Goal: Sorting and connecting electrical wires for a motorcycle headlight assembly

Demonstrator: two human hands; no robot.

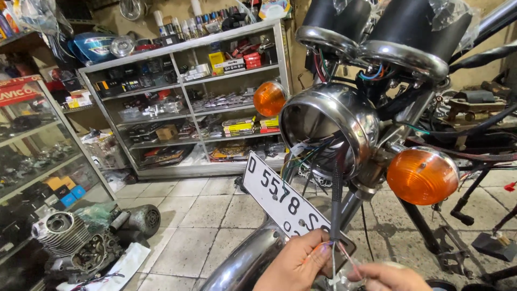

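Thin coloured wires (329,249) trailing from the open chrome headlamp shell (329,125) are pinched by the left hand (295,265) and by the right hand (389,277), both closed.

Motorcycle repair workshop: parts shelf (188,102) packed with boxed spares, bare engine (72,245) on tiled floor (199,215), motorcycle headlight shell (328,126) open, wires out.

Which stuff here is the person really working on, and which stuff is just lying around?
Being worked on:
- thin wires, pinched by the left hand and right hand
- black cable sleeve
- empty headlight shell

Just lying around:
- engine on the floor
- shelves of parts
- glass cabinet
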